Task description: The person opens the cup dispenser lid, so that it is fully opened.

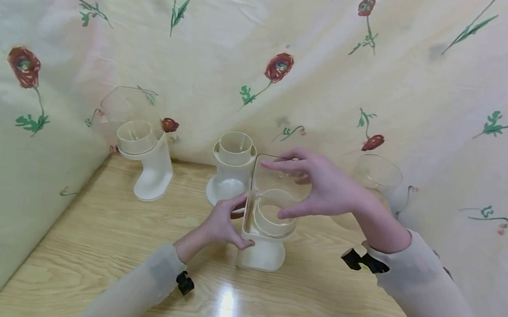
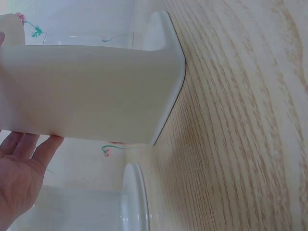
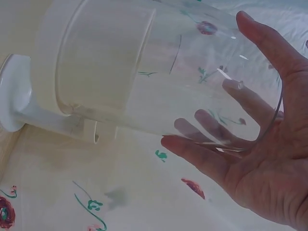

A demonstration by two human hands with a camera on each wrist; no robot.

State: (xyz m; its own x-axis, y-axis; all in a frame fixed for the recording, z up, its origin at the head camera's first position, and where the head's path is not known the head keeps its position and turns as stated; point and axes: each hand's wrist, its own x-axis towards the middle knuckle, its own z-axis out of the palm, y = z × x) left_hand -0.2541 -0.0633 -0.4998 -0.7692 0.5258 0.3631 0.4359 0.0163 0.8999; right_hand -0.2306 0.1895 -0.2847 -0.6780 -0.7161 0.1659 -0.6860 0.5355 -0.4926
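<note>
In the head view a white stand (image 1: 263, 255) with a round foot stands on the table near its middle. A clear tall container (image 1: 275, 180) rises from the cream ring-shaped cup (image 1: 273, 227) at its top. My left hand (image 1: 221, 223) grips the stand from the left, thumb in front and fingers behind. The left wrist view shows the stand's flat back wall (image 2: 86, 91) with fingertips on its edge. My right hand (image 1: 332, 187) holds the container's upper end from the right. In the right wrist view its thumb and fingers spread round the clear wall (image 3: 159, 96), some fingers showing through.
At the back left is a similar white stand (image 1: 154, 179) with a faint clear container above it. Another white stand (image 1: 234, 164) stands at the back middle. Behind my right wrist, a clear round container (image 1: 379, 170) is partly hidden. Flowered cloth (image 1: 207, 71) hangs behind the wooden table (image 1: 87, 244).
</note>
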